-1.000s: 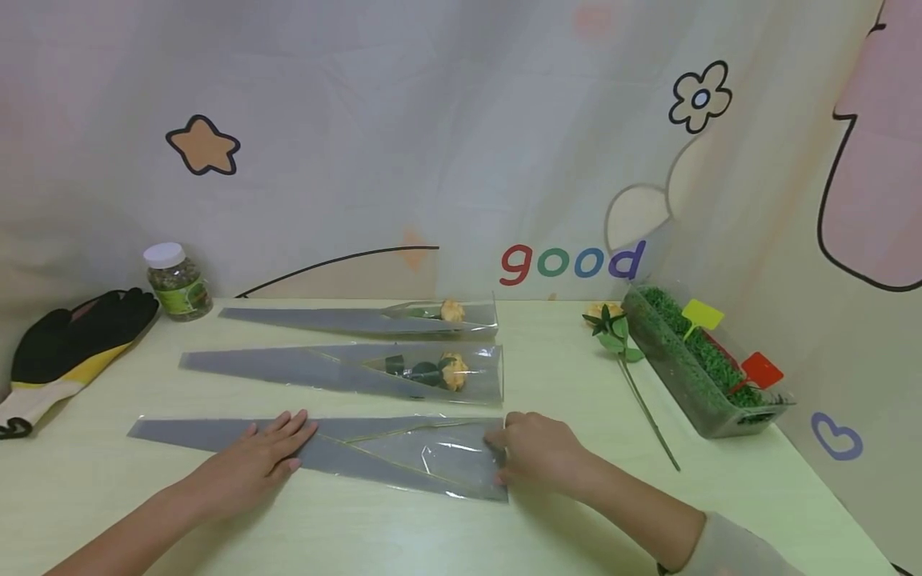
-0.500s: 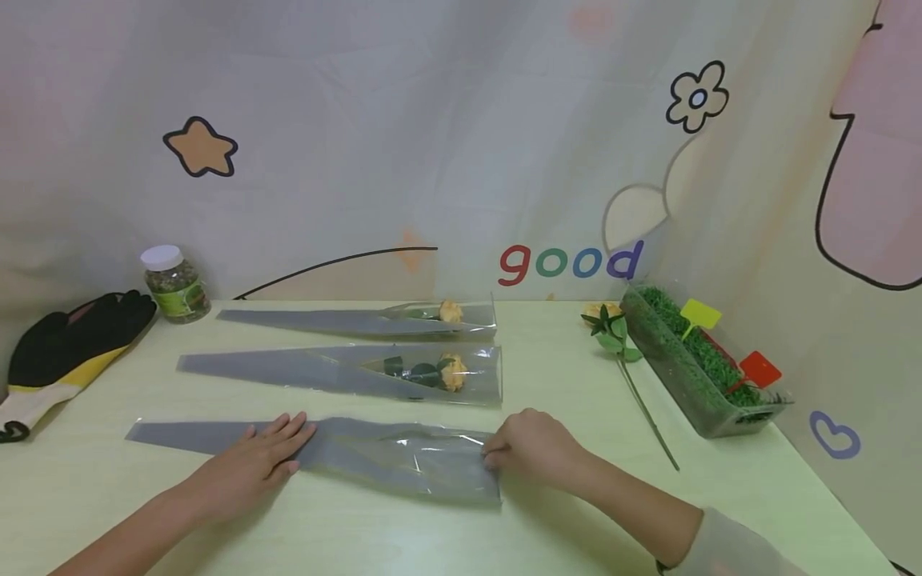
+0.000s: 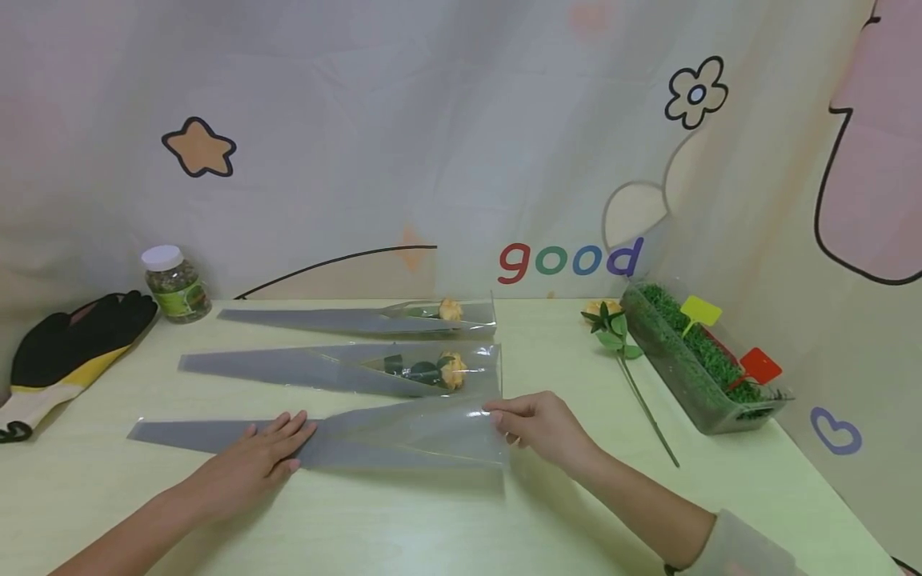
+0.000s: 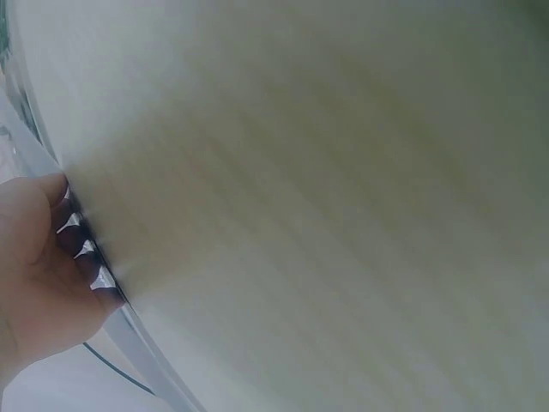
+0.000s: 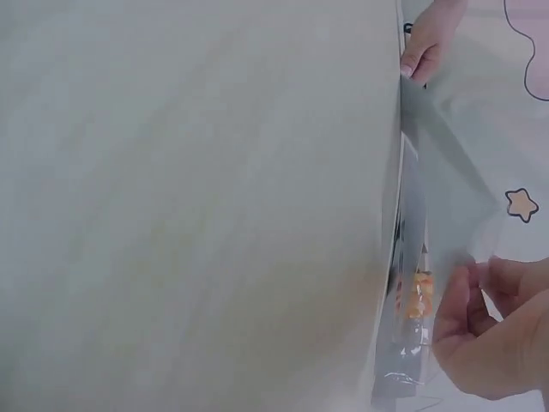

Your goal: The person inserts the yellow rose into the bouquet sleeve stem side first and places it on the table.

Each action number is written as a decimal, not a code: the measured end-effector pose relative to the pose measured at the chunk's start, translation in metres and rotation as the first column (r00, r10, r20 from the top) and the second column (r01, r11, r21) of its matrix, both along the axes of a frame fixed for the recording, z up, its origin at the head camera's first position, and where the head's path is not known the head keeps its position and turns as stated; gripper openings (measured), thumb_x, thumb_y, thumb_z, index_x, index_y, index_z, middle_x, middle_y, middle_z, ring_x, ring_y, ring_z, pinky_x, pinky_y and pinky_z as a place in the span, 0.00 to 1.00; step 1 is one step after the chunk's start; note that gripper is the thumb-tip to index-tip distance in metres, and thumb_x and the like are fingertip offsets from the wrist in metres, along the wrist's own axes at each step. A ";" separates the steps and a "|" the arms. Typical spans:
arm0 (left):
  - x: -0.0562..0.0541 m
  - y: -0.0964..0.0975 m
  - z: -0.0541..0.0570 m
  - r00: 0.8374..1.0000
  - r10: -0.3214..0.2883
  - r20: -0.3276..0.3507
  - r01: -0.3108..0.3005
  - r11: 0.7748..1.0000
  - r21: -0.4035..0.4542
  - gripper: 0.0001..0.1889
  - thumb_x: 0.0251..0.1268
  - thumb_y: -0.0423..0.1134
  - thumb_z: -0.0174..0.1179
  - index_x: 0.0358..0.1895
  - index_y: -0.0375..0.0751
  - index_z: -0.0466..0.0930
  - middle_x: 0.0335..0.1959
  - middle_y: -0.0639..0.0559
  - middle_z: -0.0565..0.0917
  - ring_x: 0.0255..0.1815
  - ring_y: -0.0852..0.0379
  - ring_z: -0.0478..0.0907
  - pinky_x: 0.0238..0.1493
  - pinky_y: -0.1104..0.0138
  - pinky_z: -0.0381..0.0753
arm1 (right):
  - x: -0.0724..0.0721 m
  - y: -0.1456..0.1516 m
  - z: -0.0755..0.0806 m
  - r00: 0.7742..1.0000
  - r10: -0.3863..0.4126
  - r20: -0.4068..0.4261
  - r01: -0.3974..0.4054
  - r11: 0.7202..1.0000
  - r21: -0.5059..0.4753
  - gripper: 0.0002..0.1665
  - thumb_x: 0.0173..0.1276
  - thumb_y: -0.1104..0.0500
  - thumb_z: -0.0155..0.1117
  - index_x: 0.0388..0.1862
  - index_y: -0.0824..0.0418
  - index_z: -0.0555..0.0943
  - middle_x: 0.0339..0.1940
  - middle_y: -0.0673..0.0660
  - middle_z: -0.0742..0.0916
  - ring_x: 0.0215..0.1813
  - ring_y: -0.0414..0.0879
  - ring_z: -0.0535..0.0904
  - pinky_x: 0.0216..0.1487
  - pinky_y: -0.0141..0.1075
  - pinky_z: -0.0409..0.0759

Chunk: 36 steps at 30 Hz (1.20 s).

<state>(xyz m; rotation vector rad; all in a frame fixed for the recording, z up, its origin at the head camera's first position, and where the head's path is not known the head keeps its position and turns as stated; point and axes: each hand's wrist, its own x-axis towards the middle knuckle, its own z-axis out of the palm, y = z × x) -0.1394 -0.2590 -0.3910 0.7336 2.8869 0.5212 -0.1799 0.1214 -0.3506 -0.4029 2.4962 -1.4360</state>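
Observation:
A long tapered grey flower sleeve (image 3: 410, 438) with clear film at its wide end lies nearest the person. My left hand (image 3: 248, 468) rests on its narrower part, fingers straight and pressed down. At the wide end, my right hand (image 3: 547, 424) pinches the film edge between thumb and fingers. In the right wrist view the sleeve (image 5: 446, 189) slopes up from the left hand to these pinching fingertips, its wide end lifted. Behind it lie two similar sleeves, a middle one (image 3: 274, 371) and a far one (image 3: 302, 320), each with a yellow artificial rose in it.
A loose yellow rose (image 3: 612, 328) with a green stem lies to the right. Beside it stands a clear planter box (image 3: 691, 384) of green grass with a yellow and a red tag. A lidded jar (image 3: 176, 286) and a black work glove (image 3: 75, 348) are at the left.
My right hand has taken the sleeve's wide end between thumb and fingers and raised it, moving slightly away from the person. The left hand stays in place.

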 end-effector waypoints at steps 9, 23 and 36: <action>0.000 -0.001 -0.001 1.000 0.002 0.008 -0.002 1.000 0.013 0.27 0.71 0.45 0.47 0.69 0.36 0.59 0.70 0.39 0.56 0.69 0.38 0.50 0.59 0.36 0.49 | 0.003 -0.002 0.000 0.999 -0.028 0.044 0.033 0.993 -0.109 0.14 0.65 0.65 0.61 0.47 0.72 0.81 0.33 0.60 0.87 0.30 0.44 0.80 0.35 0.36 0.81; -0.002 0.000 -0.002 0.999 0.035 0.018 -0.036 0.996 0.078 0.31 0.68 0.42 0.52 0.70 0.33 0.55 0.70 0.37 0.55 0.69 0.37 0.50 0.60 0.38 0.49 | 0.004 -0.002 0.001 0.984 -0.137 0.114 0.153 0.978 -0.144 0.29 0.61 0.71 0.61 0.60 0.71 0.64 0.27 0.59 0.85 0.26 0.48 0.82 0.31 0.37 0.81; -0.004 -0.001 -0.002 0.996 0.092 0.018 -0.094 0.985 0.144 0.36 0.65 0.44 0.56 0.70 0.29 0.52 0.69 0.35 0.55 0.68 0.36 0.51 0.61 0.40 0.52 | 0.005 0.004 0.002 0.968 -0.094 0.231 0.145 0.966 -0.215 0.07 0.65 0.67 0.58 0.35 0.74 0.76 0.28 0.60 0.86 0.30 0.46 0.83 0.33 0.36 0.81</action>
